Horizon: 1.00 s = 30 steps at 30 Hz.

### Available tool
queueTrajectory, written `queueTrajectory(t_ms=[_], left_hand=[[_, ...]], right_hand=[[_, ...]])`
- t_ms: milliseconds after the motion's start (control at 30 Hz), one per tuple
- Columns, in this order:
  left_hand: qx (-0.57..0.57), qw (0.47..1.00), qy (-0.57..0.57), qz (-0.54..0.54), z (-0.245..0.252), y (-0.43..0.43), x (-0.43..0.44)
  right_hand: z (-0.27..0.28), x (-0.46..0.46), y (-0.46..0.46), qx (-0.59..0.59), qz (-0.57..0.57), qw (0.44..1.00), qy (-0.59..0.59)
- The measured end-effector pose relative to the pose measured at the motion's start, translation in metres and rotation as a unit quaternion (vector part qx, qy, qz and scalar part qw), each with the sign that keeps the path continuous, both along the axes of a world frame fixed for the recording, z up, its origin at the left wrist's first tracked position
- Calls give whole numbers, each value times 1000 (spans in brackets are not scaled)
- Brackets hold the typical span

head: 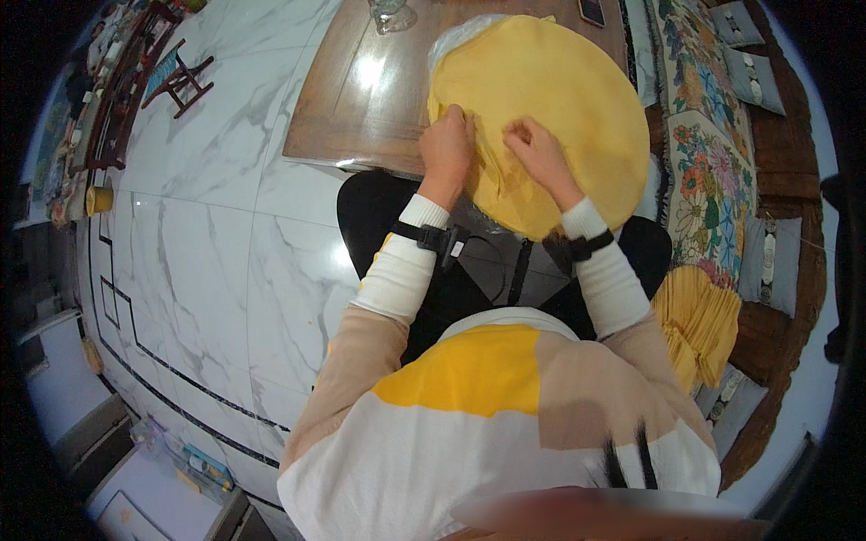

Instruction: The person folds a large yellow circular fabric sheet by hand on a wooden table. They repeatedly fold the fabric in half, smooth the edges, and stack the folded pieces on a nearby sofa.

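A large round yellow cloth-covered piece (575,101), which looks like a cushion, lies partly on the wooden table and reaches over its near edge towards my lap. My left hand (448,147) is closed on the yellow fabric at its left side, beside a loose fold that runs down towards me. My right hand (539,154) is above the yellow surface, right of that fold, with thumb and fingertips brought close together; whether a thin thing is between them cannot be told. Clear plastic (460,42) shows along the upper left rim of the round piece.
The wooden table (338,115) bears a glass object (390,15) and a phone (592,12) near the far side. On the right is a wooden sofa with a floral cover (710,169) and pleated yellow fabric (700,324). A folding stool (179,78) stands on the marble floor at left.
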State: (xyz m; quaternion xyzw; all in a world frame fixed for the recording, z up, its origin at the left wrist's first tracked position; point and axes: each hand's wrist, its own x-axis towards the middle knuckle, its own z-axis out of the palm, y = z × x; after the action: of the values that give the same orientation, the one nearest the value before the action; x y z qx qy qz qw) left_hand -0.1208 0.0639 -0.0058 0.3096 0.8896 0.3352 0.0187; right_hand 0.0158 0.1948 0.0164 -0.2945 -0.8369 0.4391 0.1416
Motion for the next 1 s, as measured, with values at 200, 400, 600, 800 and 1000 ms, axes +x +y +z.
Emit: queueTrajectory(t_ms=[200, 400, 600, 800, 1000], left_hand=[[144, 988, 43, -33, -6, -3, 5], [194, 979, 10, -66, -6, -15, 2], [85, 995, -60, 4, -11, -16, -12], [111, 989, -92, 35, -14, -17, -31], [163, 984, 69, -13, -10, 30, -89]], right_hand=[[13, -114, 11, 86, 79, 985, -124], [9, -155, 17, 169, 235, 913, -288], [8, -125, 6, 253, 252, 896, -263], [8, -116, -7, 247, 238, 891, -296], [-16, -90, -5, 224, 182, 945, -154]])
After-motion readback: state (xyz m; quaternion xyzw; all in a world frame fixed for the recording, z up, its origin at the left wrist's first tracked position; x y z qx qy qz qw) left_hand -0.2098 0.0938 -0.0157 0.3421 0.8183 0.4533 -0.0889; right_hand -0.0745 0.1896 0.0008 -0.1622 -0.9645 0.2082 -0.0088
